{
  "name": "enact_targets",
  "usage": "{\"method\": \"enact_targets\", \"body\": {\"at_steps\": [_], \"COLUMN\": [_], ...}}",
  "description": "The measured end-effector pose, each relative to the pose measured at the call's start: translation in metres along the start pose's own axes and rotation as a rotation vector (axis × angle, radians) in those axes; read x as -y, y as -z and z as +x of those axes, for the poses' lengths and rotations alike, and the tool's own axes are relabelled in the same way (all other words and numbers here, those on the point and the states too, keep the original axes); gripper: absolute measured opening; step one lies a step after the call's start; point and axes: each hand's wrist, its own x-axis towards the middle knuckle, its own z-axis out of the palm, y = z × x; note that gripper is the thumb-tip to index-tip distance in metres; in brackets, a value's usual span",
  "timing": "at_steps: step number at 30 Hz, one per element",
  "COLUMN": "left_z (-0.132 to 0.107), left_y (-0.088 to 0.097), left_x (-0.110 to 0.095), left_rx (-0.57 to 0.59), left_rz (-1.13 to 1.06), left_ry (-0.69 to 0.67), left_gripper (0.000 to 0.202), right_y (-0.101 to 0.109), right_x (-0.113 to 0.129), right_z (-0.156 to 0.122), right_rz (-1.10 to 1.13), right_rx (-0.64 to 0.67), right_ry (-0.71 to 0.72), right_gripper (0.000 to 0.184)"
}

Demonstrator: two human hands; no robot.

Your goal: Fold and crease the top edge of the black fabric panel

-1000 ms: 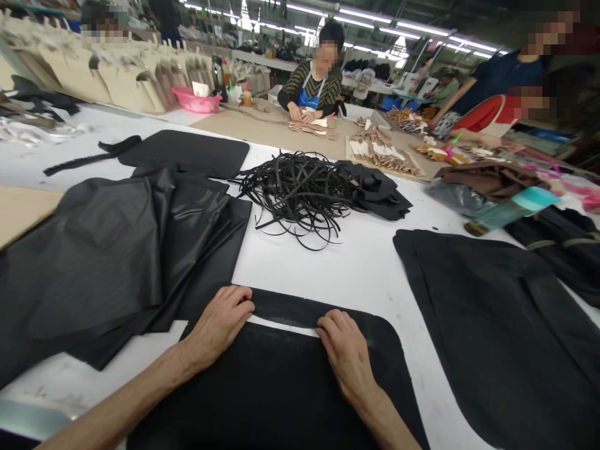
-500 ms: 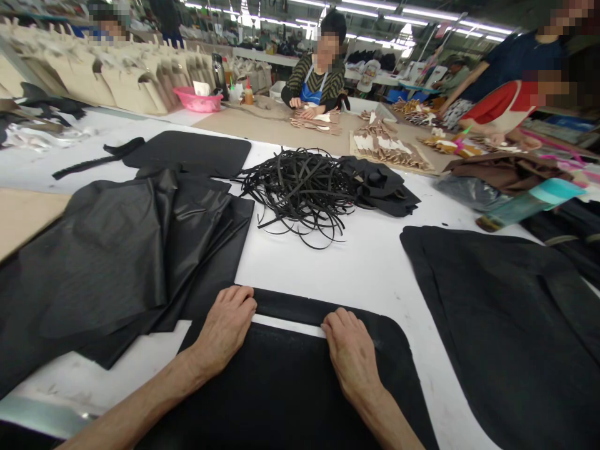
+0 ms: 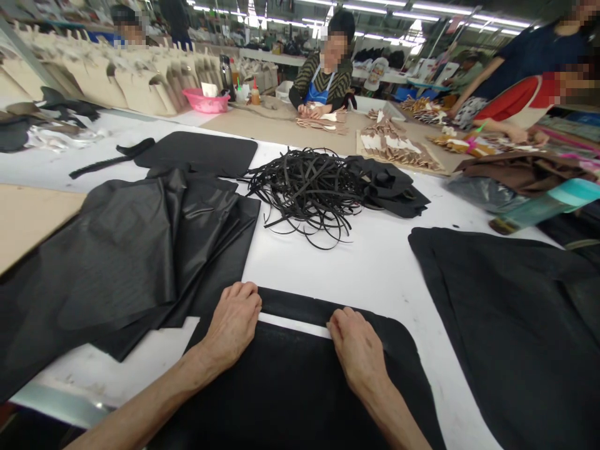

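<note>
Head cam panned left; both hands (image 3: 234,322) unmoved.

Both forearms are bare from the lower frame edge up to the wrists, with no sleeves, gloves, rings or watch on left hand (image 3: 233,322) or right hand (image 3: 358,345).

Black panel (image 3: 290,381) cut by bottom edge; fingertips curled under.

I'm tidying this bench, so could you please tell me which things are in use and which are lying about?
In use: left hand, right hand, black felt panel, white slit.
Lying about: strap tangle, shiny black sheets, right-side panel, pink basin.
</note>
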Motion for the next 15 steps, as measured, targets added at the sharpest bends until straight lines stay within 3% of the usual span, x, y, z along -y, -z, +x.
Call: {"method": "enact_targets", "body": {"at_steps": [15], "left_z": [-0.0009], "left_y": [-0.0067], "left_x": [-0.0066], "left_rx": [-0.059], "left_rz": [0.141], "left_ry": [0.033], "left_gripper": [0.012], "right_y": [0.0], "right_x": [-0.0007], "right_z": [0.0031], "right_rz": [-0.023], "right_rx": [-0.085], "right_ry": [0.039], "right_gripper": [0.019]}}
